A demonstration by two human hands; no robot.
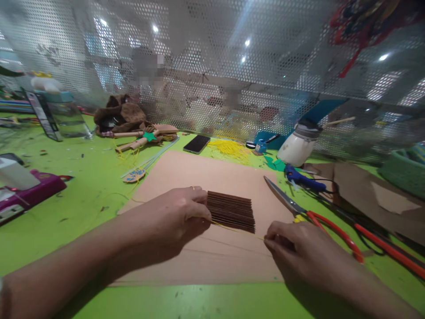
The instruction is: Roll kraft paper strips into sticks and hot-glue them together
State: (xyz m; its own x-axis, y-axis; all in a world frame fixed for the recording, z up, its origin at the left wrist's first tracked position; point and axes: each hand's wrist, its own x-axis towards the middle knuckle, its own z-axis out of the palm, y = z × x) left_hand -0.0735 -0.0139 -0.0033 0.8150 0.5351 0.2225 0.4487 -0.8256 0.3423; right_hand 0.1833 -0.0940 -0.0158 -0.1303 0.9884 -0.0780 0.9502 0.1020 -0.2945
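A brown piece with many narrow parallel ridges, like pleated paper (pixel 232 211), lies on a tan sheet (pixel 199 266). My left hand (pixel 187 210) is closed over its left end, thumb in front. From under that thumb a thin yellow string (pixel 237 230) runs right along the front edge of the pleated piece. My right hand (pixel 288 243) pinches the string between thumb and fingertips, a little right of the piece. Beside my right hand, large scissors (pixel 332 226) with red-orange handles lie with their blades pointing away.
At the right are a blue glue gun (pixel 303 178), a white jar (pixel 297 146) and brown cardboard (pixel 352 190). A phone (pixel 196 144) and yellow strips (pixel 230 149) lie behind the sheet. A purple power strip (pixel 40 188) stands left. A perforated metal screen (pixel 212 88) bounds the back.
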